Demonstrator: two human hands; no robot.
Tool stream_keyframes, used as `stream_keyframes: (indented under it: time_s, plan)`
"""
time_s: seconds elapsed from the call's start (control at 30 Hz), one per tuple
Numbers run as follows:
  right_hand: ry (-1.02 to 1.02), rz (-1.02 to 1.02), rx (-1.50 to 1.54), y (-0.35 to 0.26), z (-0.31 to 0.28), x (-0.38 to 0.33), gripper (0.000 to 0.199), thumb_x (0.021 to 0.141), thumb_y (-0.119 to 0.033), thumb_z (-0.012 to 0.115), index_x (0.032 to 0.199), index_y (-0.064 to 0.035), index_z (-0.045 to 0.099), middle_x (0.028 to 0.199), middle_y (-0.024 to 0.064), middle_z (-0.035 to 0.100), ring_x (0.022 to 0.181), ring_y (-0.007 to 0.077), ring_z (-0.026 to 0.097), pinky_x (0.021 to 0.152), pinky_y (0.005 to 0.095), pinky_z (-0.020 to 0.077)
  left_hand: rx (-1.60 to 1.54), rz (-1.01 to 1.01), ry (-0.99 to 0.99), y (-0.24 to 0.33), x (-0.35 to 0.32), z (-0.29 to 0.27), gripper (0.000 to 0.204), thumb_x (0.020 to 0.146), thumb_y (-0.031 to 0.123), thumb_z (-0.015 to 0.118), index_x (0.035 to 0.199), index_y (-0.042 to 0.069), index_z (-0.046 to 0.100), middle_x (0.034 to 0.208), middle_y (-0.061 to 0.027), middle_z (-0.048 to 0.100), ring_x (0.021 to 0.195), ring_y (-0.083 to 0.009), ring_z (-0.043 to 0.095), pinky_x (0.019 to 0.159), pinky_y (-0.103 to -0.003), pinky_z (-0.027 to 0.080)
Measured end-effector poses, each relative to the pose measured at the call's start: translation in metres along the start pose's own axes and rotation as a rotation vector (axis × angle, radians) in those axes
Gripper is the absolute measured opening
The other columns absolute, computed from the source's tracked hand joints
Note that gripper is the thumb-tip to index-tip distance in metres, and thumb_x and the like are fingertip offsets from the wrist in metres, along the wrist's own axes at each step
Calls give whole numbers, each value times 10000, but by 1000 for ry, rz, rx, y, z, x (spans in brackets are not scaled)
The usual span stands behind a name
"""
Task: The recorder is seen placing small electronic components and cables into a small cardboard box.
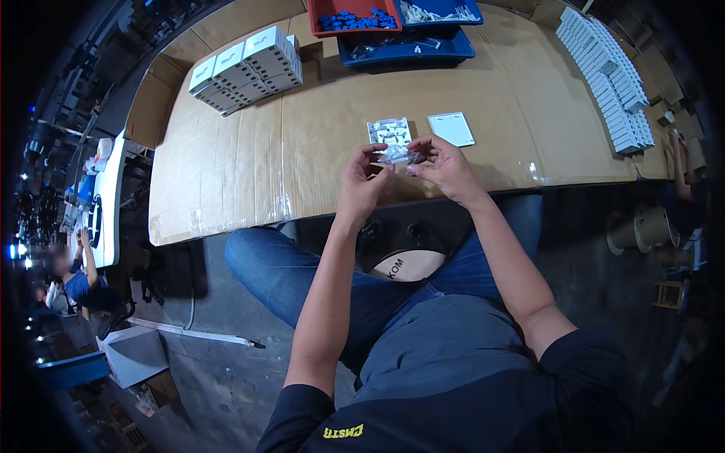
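Between both hands, over the near edge of the cardboard-covered table, is a small clear plastic bag [398,155] with white pieces in it. My left hand [364,180] pinches its left side, and my right hand [445,170] grips its right side. Just beyond the bag lies an open white square case [389,130] with small white and dark parts inside; the hands hide its near edge. A flat white square cover [451,128] rests to the right of the case, beyond my right hand.
White boxes [249,68] are stacked at the back left. A red bin [353,16] of blue parts stands beside blue bins [408,49] at the back. Long rows of white units [604,79] line the right side. Other people work at far left and far right.
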State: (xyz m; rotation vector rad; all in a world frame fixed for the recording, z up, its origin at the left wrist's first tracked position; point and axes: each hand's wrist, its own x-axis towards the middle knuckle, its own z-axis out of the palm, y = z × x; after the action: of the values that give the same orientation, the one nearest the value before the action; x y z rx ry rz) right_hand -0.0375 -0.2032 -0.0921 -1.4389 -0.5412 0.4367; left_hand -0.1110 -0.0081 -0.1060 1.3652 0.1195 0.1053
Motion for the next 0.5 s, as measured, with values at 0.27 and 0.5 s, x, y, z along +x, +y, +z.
stream_keyframes:
  time_s: [0.27,0.5]
  plan:
    - [17,1,25,7,3,2,388,874,94,729,1226,-9,603,1119,58,628,1044,121,604,954,272,525,-321,-146,93,-11,-1,3,264,987,103,694,1233,22,641,1040,-50,693,852,-99,652,797,-268,557]
    - [29,-2,-5,7,4,1,378,885,97,714,1230,-10,601,1107,48,616,1044,113,601,942,262,532,-299,-105,181,-8,-1,6,201,1010,139,675,1178,32,656,1018,-58,712,836,-110,681,775,-270,567]
